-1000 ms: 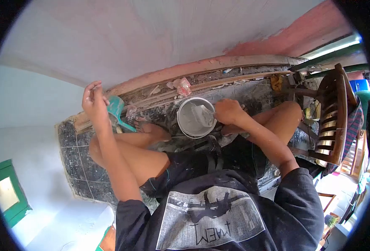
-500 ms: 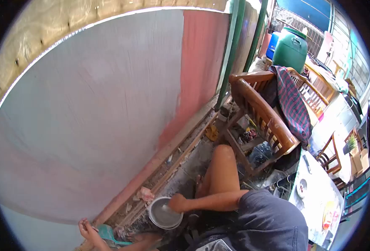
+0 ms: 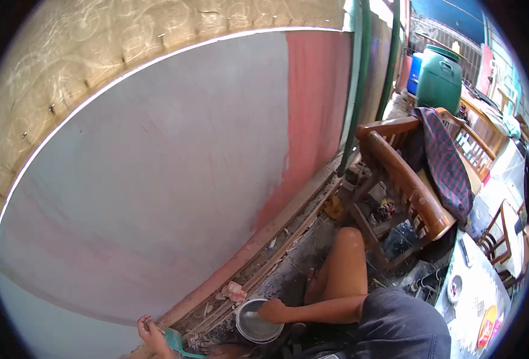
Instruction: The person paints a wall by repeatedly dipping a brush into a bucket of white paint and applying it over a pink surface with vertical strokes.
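Note:
A round pale bucket (image 3: 244, 332) with grey contents stands on the floor beside the wall base. My right hand (image 3: 272, 311) reaches over its right side, fingers curled down into it; whatever they grip is hidden. My left hand (image 3: 152, 336) is raised at the lower left, close to the wall, with bent fingers around something small and dark that I cannot make out. Just right of that hand lies a teal plastic dipper (image 3: 173, 339), its thin handle pointing right. The wall (image 3: 156, 149) in front is mostly smooth grey, with a red-pink strip (image 3: 315, 90) toward the right.
A wooden chair (image 3: 405, 182) with a checked cloth (image 3: 447, 161) stands to the right of my bent knee (image 3: 348, 257). Rubble (image 3: 235, 291) lines the wall base. A paint-spotted table (image 3: 474, 287) is at the lower right. Behind the chair stands a green barrel (image 3: 439, 81).
The view has turned, so the wall, bucket and chair sit farther right and lower. My right hand stays at the bucket and my left hand stays raised near the wall.

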Tool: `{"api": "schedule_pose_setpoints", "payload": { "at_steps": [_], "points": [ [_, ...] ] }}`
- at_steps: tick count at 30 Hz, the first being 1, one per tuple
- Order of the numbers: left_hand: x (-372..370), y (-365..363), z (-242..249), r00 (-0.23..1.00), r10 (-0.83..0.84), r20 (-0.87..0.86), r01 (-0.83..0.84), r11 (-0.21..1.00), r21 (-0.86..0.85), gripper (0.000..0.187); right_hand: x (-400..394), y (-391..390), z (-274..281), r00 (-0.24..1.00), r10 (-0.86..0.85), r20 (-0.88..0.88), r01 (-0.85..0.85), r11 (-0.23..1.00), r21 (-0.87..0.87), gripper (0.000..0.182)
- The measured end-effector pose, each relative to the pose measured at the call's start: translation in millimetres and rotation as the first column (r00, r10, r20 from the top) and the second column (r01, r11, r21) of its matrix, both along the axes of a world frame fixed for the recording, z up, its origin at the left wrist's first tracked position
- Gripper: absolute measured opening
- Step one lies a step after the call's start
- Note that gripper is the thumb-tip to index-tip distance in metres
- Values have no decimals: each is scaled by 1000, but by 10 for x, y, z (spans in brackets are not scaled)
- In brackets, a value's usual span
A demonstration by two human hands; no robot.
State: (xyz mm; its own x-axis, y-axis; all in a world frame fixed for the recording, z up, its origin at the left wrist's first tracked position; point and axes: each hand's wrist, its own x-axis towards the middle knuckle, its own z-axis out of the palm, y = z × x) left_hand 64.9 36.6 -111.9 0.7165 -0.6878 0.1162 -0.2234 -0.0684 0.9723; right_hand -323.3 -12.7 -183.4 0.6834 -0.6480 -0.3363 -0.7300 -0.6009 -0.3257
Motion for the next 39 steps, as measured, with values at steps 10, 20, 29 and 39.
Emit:
{"api": "schedule_pose_setpoints", "payload": {
  "at_steps": [10,20,29,39],
  "points": [
    [-350,115,442,994,84,63,-87,995,50,16,-205,-165,-214,990,-4,-142,-20,986,-166,17],
    [-283,74,393,986,152,65,-151,988,-15,12,-137,-130,-15,990,-89,-109,79,992,-97,21],
    [-305,83,420,982,168,90,-168,986,-9,11,-154,-129,115,990,-88,-107,77,992,-104,20],
    [-360,74,463,992,127,4,-127,992,-14,11,-579,-389,145,989,-136,-57,133,990,-51,23]
  ]
}}
